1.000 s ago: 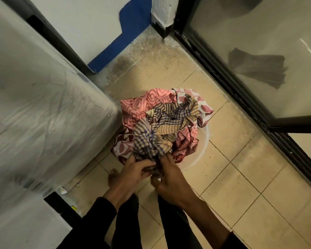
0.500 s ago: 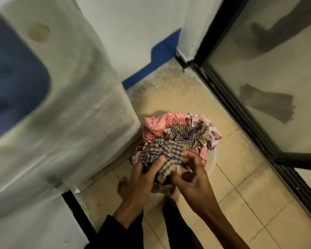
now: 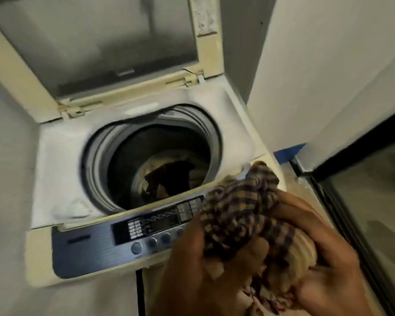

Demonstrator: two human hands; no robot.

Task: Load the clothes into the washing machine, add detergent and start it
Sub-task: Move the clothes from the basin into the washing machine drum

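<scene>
**Checked bundle held at the washer's near right corner**

Both hands grip one bunched checked cloth [image 3: 242, 208]: the left hand [image 3: 205, 270] curls under its near side, the right hand [image 3: 317, 254] wraps its right side, likely so nothing trails. It hangs over the control panel [image 3: 96, 247], near the open drum [image 3: 155, 160]. The lid [image 3: 96, 42] stands raised at the far side, leaving the opening free. Some dark clothes [image 3: 169, 176] already lie inside.

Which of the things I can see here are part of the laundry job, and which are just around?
Part of the job:
- cream top-loading washing machine, lid raised
- bunched checked cloth, held by left hand and right hand
- dark and pale clothes in the drum
- blue control panel

Just around:
- white wall
- black-framed glass door
</scene>
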